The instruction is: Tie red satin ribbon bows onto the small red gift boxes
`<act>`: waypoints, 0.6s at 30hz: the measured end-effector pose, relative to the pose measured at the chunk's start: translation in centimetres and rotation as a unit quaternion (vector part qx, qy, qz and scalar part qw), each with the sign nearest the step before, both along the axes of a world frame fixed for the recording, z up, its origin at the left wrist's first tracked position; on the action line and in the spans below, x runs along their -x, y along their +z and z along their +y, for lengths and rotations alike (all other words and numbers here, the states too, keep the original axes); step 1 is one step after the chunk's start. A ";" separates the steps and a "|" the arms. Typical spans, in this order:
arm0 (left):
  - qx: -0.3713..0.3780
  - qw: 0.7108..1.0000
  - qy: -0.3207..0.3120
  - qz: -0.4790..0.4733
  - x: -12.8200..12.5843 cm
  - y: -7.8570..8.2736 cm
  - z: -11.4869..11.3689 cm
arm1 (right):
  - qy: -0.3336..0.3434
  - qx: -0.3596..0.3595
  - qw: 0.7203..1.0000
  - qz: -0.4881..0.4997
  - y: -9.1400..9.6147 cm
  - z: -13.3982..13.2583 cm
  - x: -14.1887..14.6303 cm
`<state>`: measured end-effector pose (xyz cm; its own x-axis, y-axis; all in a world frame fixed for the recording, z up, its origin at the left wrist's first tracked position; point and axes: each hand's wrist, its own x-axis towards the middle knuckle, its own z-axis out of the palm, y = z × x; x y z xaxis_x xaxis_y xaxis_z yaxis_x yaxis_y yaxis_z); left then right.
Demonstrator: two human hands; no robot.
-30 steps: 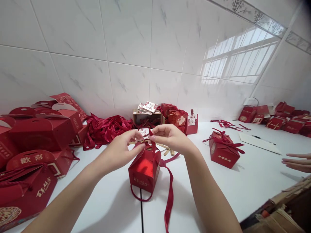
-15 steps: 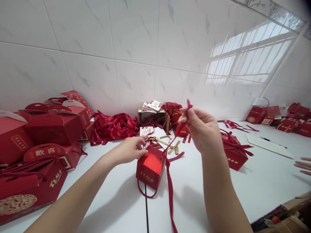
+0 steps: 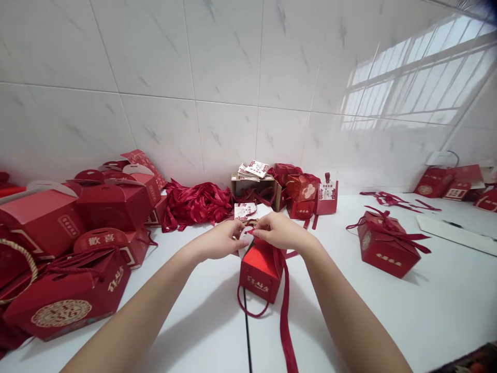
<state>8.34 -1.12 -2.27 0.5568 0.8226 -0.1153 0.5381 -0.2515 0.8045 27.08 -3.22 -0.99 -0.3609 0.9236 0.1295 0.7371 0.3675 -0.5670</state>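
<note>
Red card forms the box (image 3: 261,274) standing on the middle of the worktop (image 3: 427,321), well in from the back edge, its rope handle (image 3: 253,315) drooping on the near side. The left hand (image 3: 224,239) has thumb and fingertips pinched nearly together on a pale flap (image 3: 245,234) at the box's top; the right hand (image 3: 281,231) has its fingers curled in close there, though I cannot tell what they grip. The work looks partway: the flaps seem folded in, but a ribbon (image 3: 286,331) trails loose toward the near edge and no bow shows. Toward the right edge, a second box (image 3: 396,260) carries a tied bow (image 3: 383,220).
</note>
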 end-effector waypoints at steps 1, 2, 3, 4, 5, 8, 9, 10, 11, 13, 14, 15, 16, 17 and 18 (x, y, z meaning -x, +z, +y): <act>-0.001 1.000 -0.002 0.001 0.0 -0.1 0.1 | 0.004 0.003 1.000 -0.012 -0.3 0.3 0.1; -0.003 1.000 -0.002 0.002 0.1 -0.1 0.1 | 0.008 0.003 1.000 -0.021 -0.5 0.5 0.1; -0.003 1.000 -0.002 0.003 0.1 -0.1 0.1 | 0.012 0.002 1.000 -0.028 -0.6 0.6 0.1; -0.003 1.000 -0.002 0.003 0.0 -0.1 0.1 | 0.014 0.000 0.999 -0.031 -0.7 0.7 0.2; -0.002 1.000 -0.003 0.000 0.0 -0.1 0.0 | 0.015 -0.001 0.999 -0.033 -0.8 0.7 0.2; 0.021 0.999 -0.006 -0.023 -0.3 0.4 -0.6 | 0.015 0.000 0.999 -0.034 -0.8 0.7 0.4; 0.038 0.999 -0.006 -0.035 -0.4 0.7 -0.9 | 0.013 -0.002 0.999 -0.033 -0.9 0.7 0.5; 0.060 0.997 -0.005 -0.048 -0.5 1.0 -1.1 | 0.010 -0.003 0.999 -0.031 -0.9 0.7 0.6; 0.081 0.995 -0.003 -0.058 -0.6 1.2 -1.3 | 0.007 -0.005 1.000 -0.028 -1.0 0.7 0.7; 0.112 0.991 0.003 -0.069 -0.7 1.6 -1.5 | 0.001 -0.010 1.000 -0.014 -1.1 0.7 0.8; 0.117 0.991 0.005 -0.069 -0.7 1.6 -1.4 | -0.002 -0.011 1.000 -0.005 -1.1 0.7 0.9; 0.114 0.991 0.005 -0.068 -0.7 1.5 -1.3 | -0.005 -0.014 1.000 0.003 -1.1 0.7 0.9; 0.104 0.993 0.003 -0.064 -0.6 1.3 -1.1 | -0.008 -0.018 1.000 0.010 -1.1 0.6 0.9; 0.088 0.994 0.002 -0.059 -0.6 1.1 -1.0 | -0.009 -0.022 1.000 0.015 -1.1 0.6 0.9; 0.069 0.996 0.002 -0.052 -0.6 0.8 -0.8 | -0.008 -0.025 0.999 0.018 -1.1 0.5 0.9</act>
<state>8.98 -1.89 -1.46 0.5688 0.8050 -0.1688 0.4509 -0.1335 0.8825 26.21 -2.71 -2.08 -0.3411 0.9210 0.1881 0.7221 0.3848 -0.5749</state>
